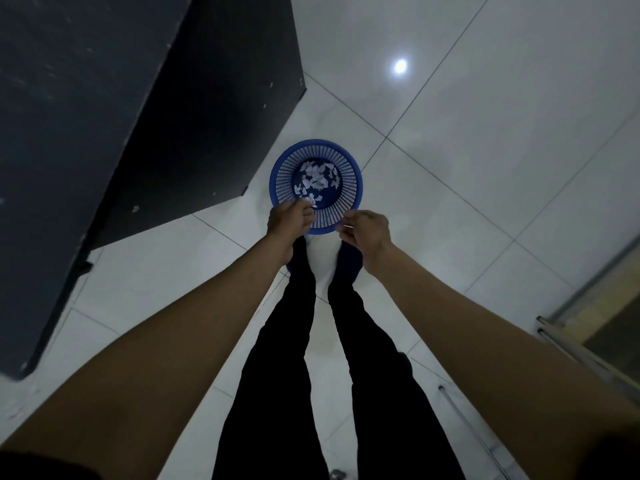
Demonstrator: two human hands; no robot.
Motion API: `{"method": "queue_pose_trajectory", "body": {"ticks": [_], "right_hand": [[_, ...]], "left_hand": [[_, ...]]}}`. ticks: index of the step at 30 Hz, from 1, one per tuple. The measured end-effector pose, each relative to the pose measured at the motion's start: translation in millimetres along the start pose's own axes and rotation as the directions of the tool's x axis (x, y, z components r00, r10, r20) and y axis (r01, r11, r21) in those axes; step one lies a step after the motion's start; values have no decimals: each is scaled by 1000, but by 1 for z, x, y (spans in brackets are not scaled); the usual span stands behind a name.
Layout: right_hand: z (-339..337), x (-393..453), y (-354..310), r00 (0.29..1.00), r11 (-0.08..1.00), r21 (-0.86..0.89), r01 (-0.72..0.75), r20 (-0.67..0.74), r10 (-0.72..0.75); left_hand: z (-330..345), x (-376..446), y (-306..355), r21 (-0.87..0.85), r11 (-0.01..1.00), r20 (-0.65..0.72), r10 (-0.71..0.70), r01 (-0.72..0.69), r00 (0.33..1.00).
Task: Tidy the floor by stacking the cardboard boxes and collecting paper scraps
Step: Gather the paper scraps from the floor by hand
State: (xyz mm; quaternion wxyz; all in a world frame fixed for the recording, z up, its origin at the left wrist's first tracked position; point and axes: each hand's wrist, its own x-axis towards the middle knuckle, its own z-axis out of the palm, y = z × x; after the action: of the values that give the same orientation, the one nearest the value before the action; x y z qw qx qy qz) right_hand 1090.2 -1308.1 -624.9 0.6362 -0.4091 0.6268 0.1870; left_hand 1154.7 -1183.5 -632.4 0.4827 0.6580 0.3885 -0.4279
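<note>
A blue slatted plastic basket stands on the white tiled floor just beyond my feet. Several white paper scraps lie on its bottom. My left hand hovers over the basket's near left rim, fingers pinched on a small white scrap. My right hand is at the near right rim, fingers curled with a thin white sliver between them. No cardboard boxes are in view.
A large black cabinet fills the left, its corner close to the basket. My legs in black trousers stand below the basket. A metal door frame runs along the lower right. White tiles stretch to the right.
</note>
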Motion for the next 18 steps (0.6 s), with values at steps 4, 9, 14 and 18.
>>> {"method": "queue_pose_trajectory", "body": {"ticks": [4, 9, 14, 18], "right_hand": [[-14, -44, -7, 1000, 997, -80, -4, 16, 6], [-30, -116, -25, 998, 984, -173, 40, 50, -32], [-47, -185, -33, 994, 973, -214, 83, 89, -65], [-56, -243, -27, 986, 967, -222, 126, 135, -98]], "left_hand": [[-15, -54, -4, 2, 1000, -10, -3, 3, 1000], [-34, -127, -6, -46, 999, -28, -18, 17, 999], [-49, -206, -13, -127, 992, -51, 5, -11, 999], [-66, -264, -26, -239, 970, -79, 27, -45, 997]]}}
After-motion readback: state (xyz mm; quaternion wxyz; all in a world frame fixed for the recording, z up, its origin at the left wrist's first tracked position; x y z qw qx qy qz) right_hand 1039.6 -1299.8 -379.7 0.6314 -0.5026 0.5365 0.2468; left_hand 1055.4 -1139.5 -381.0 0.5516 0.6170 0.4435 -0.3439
